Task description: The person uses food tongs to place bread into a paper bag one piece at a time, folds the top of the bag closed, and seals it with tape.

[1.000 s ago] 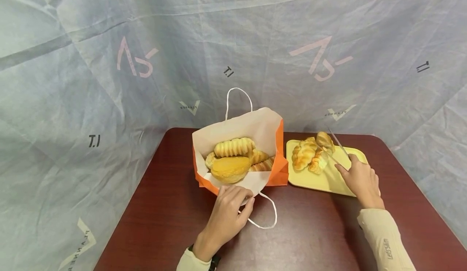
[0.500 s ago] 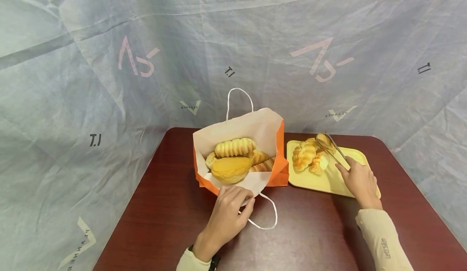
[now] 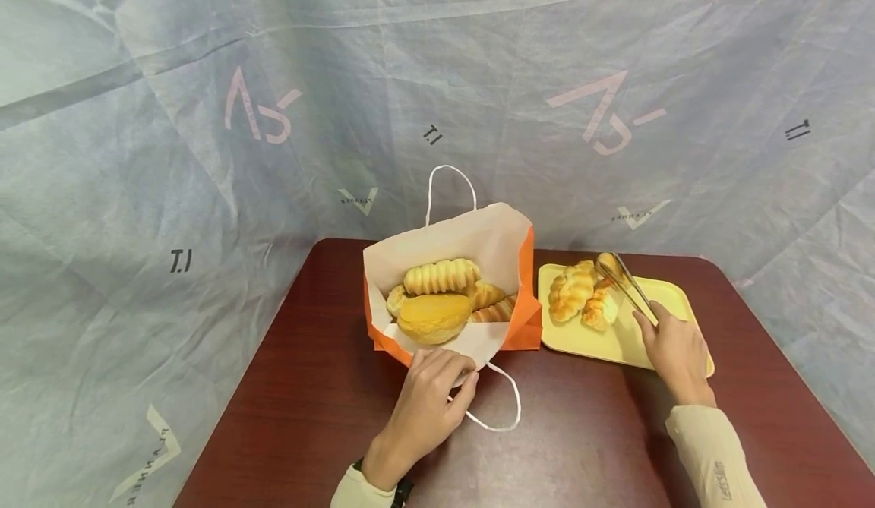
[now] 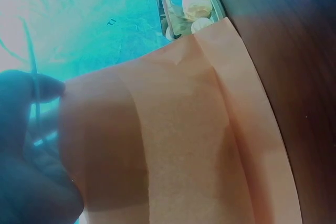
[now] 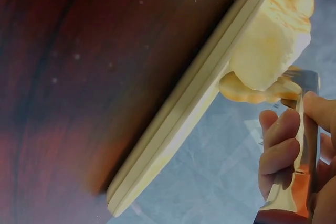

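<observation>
My left hand (image 3: 432, 398) pinches the near rim of an orange paper bag (image 3: 525, 327) with a white inside; the left wrist view shows thumb and fingers at its edge. Inside the bag lie a smooth yellow bun (image 3: 433, 318), a ridged bread roll (image 3: 440, 276) and more bread. My right hand (image 3: 677, 354) grips metal tongs (image 3: 637, 292), with their tips at a small round bun (image 3: 605, 263) on the yellow tray's far side. Beside it on the tray (image 3: 673, 303) are a braided bread (image 3: 573, 292) and a smaller flaky pastry (image 3: 601, 309).
A dark red-brown table (image 3: 307, 386) bears the bag and the tray, which stand close together. White cord handles (image 3: 516, 398) rise behind the bag and loop over its front. A grey printed sheet (image 3: 342, 90) hangs behind the table.
The tongs' two arms, wide apart a second ago, have come closer together at the round bun. My left hand keeps its place on the bag's rim.
</observation>
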A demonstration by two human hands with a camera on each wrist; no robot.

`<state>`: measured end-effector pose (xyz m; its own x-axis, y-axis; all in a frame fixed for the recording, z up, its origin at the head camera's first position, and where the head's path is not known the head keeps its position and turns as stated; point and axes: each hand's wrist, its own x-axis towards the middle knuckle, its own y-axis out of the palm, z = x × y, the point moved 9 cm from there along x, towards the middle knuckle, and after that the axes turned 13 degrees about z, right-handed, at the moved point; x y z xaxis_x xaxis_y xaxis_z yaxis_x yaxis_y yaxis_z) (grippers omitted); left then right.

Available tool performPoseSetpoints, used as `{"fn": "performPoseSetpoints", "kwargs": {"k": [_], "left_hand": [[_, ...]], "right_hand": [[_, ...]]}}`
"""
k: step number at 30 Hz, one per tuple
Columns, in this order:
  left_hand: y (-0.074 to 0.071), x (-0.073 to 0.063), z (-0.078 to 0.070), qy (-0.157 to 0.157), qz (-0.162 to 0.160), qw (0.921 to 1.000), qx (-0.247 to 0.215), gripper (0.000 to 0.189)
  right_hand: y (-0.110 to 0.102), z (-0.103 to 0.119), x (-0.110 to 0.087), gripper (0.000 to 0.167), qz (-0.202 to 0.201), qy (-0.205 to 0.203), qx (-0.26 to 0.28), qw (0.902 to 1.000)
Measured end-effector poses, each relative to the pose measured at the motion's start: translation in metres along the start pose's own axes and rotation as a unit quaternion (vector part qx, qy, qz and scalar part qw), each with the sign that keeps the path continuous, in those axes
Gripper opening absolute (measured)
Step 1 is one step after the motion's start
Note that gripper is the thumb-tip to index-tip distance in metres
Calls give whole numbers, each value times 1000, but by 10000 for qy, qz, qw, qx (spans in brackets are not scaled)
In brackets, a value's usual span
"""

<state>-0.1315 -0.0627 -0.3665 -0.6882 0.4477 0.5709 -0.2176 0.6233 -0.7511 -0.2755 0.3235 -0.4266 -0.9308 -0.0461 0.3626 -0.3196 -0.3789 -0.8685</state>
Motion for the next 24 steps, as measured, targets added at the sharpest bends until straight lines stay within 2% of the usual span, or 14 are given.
{"fn": "performPoseSetpoints", "kwargs": {"k": [8,14,20,24], "left_hand": [[1,-1,0,-14,4,10000,-24,3],[1,-1,1,-50,10,10000,-46,6],[0,-1,0,-54,30,10000,-43,6],[0,-2,-1,-32,27,10000,-48,3]], "right_hand": [[-3,1,-8,34,-91,114,37,9999],[-8,-1,-15,37,-79,426,62,9990],[-16,2,-18,36,-446,254,149,9986],[-18,2,-19,37,-540,246,186,9981]]}}
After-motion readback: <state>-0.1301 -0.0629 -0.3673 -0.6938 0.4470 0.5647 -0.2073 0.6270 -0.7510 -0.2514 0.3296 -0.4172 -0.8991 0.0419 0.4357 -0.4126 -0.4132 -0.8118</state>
